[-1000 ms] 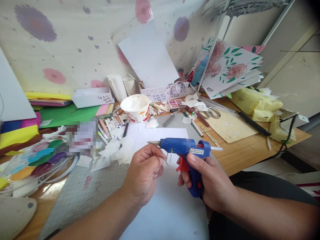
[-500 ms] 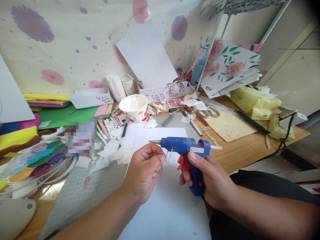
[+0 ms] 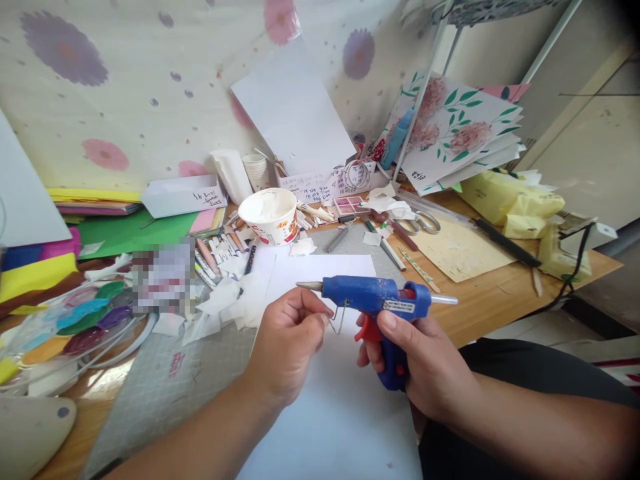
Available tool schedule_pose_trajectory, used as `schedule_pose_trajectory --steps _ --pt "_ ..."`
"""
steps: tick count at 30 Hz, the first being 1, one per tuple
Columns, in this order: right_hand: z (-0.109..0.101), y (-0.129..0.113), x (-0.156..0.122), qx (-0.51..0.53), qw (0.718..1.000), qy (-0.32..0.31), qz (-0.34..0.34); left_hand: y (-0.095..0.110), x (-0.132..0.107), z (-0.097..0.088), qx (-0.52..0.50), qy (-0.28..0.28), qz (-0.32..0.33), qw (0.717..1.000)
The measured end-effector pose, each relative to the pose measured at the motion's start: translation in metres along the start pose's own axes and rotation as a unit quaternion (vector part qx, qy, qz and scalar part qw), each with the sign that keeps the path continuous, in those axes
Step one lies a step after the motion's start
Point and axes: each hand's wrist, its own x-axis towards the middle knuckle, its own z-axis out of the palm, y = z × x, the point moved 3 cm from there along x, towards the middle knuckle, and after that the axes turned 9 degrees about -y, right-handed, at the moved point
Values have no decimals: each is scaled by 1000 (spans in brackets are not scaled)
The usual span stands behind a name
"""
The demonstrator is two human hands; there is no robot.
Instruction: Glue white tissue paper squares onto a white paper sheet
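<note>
While our right hand [image 3: 435, 363] grips the glue gun [image 3: 360, 293] by its handle [image 3: 391, 378], presumably to steady it, our left hand [image 3: 287, 347] pinches what seems its wire stand [image 3: 342, 321].

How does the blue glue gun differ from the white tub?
The glue gun is blue; the tub is mostly white. The right hand grips the glue gun; the tub stands untouched. The glue gun has a narrow nozzle, the tub a wide mouth. Both carry printing.
</note>
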Motion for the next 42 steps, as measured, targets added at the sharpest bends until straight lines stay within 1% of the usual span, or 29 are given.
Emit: schedule_pose_trajectory --steps 2,4,6,8,9,13,16,20,24,26,28,31,33,35,36,38,40,41,42 --pt "-1 -6 1 1 1000 9 -17 -1 -1 -1 46 -30 26 998" --pt "-3 -11 4 9 999 29 -28 -1 -2 -1 71 -58 39 995" --pt "-6 -13 7 15 998 47 -26 -1 -3 -1 70 -58 33 995" --pt "-9 -14 9 7 998 51 -27 1 -2 -1 59 -54 29 996" --pt "-10 -14 10 -1 998 48 -28 1 -2 -1 54 -57 30 996" --pt "-14 -10 8 -28 998 45 -21 3 2 3 32 -101 37 994" --pt "-16 -7 7 -51 998 37 -8 1 4 1 22 -101 37 994" --pt "-15 -4 6 -60 998 22 -2 0 3 1 47 -107 25 993" --pt "-8 1 8 -36 999 -8 9 0 3 7 74 -174 12 982" --pt "-5 2 10 -17 1000 -21 13 0 6 9 86 -196 15 977" --pt "-5 -1 12 -14 1000 -18 8 0 9 8 118 -196 19 973" --pt "-13 -13 17 -33 999 -2 -15 4 11 4 190 -197 21 962" --pt "-22 -22 18 -49 998 7 -27 12 7 -1 237 -189 33 952" --pt "-30 -30 18 -59 998 11 -34 23 -3 -7 285 -170 45 942" --pt "-34 -34 17 -61 997 14 -35 29 -11 -10 316 -165 52 933" --pt "-42 -40 12 -57 998 18 -36 41 -29 -17 406 -171 65 895" --pt "-50 -46 6 -50 998 22 -40 47 -49 -23 563 -190 80 801" --pt "-55 -49 2 -46 998 27 -46 47 -59 -28 620 -194 69 757" --pt "-59 -52 -2 -43 997 32 -52 45 -68 -34 662 -194 43 723"
